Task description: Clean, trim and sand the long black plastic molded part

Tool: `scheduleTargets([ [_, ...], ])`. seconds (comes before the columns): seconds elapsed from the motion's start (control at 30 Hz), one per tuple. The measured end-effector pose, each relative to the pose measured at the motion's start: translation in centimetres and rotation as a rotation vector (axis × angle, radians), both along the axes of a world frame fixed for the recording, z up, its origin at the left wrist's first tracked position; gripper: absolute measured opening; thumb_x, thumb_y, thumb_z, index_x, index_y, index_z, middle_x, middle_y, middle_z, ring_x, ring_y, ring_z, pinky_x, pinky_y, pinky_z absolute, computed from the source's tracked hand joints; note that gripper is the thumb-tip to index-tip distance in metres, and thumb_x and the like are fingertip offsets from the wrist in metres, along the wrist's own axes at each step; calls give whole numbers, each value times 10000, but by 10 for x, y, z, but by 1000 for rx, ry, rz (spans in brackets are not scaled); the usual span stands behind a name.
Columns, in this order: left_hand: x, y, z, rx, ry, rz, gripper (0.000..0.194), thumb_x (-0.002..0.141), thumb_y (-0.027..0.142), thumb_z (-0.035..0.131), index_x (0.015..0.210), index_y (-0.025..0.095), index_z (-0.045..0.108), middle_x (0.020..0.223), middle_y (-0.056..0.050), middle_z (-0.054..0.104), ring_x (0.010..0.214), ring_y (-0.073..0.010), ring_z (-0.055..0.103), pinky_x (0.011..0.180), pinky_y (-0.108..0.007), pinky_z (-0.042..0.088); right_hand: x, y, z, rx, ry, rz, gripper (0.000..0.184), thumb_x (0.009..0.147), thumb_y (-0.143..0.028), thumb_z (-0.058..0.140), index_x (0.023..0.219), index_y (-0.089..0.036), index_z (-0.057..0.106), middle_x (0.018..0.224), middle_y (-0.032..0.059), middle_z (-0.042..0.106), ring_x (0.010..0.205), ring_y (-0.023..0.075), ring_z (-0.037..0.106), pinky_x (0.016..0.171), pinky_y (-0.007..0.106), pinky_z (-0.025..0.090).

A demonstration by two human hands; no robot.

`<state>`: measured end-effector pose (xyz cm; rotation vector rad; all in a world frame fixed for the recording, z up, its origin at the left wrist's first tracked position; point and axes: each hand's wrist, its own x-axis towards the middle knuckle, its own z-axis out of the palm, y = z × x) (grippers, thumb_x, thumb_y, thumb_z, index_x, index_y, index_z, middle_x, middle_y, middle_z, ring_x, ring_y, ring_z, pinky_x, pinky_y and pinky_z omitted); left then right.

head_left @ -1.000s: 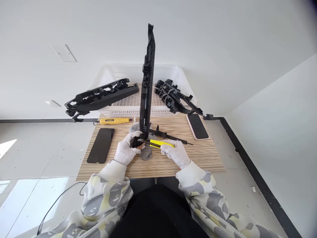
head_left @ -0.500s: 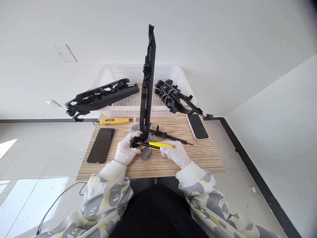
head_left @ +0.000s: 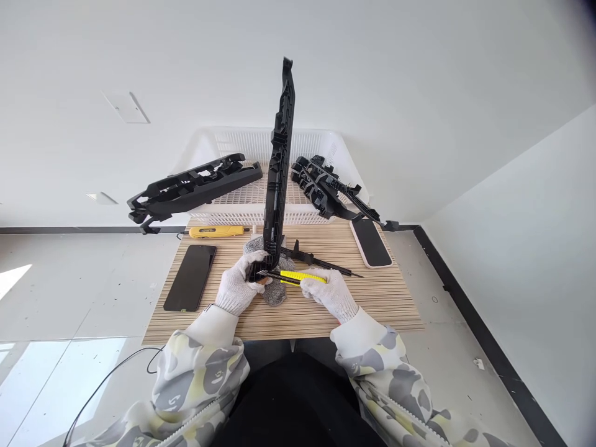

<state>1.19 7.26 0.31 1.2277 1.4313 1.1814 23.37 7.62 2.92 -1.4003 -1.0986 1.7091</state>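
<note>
A long black plastic trim part (head_left: 278, 167) stands nearly upright in front of me, its lower end gripped by my left hand (head_left: 239, 282) in a white knit glove. My right hand (head_left: 330, 292), gloved alike, is closed around a yellow and black utility knife (head_left: 302, 277). The knife's tip points left and lies at the trim part's lower end; whether it touches cannot be made out. Beneath the part lies a grey speckled cloth (head_left: 274, 293), partly hidden. Behind the knife, a thin black caliper-like tool (head_left: 321, 261) rests on the table.
A white plastic basket (head_left: 223, 214) at the back carries black trim parts on its left (head_left: 195, 186) and right (head_left: 321, 186). On the wood-striped table (head_left: 288, 326) are a yellow tool (head_left: 216, 231), a dark phone (head_left: 190, 277) and a pale-edged phone (head_left: 371, 243).
The whole view has shifted slightly, so things sit a little lower. Both hands keep their grips, and the knife stays at the trim part's lower end.
</note>
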Motion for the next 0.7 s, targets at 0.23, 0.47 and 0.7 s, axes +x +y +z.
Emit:
scheduleTargets([
  [0.23, 0, 0, 3, 6, 3, -3, 472, 584, 282, 833, 1023, 209, 675, 1205, -80, 756, 744, -190, 752, 488, -243, 607, 4, -2, -8, 33, 17, 33, 444, 622, -433, 764, 928, -113, 799, 514, -14, 582, 418, 55, 331, 408, 221, 207],
  [0.47, 3, 0, 6, 21, -37, 0, 480, 555, 296, 856, 994, 210, 680, 1186, -83, 762, 810, -223, 769, 539, -270, 639, 2, -2, -3, 18, 17, 38, 476, 594, -430, 778, 945, -111, 807, 499, -16, 578, 413, 58, 320, 402, 227, 206],
  [0.7, 3, -1, 9, -10, -31, 14, 460, 584, 312, 840, 1003, 209, 681, 1103, -71, 779, 697, -196, 748, 503, -278, 630, 0, -4, -3, 72, 31, -11, 504, 617, -446, 763, 992, -112, 803, 522, -20, 569, 439, 72, 357, 407, 232, 240],
])
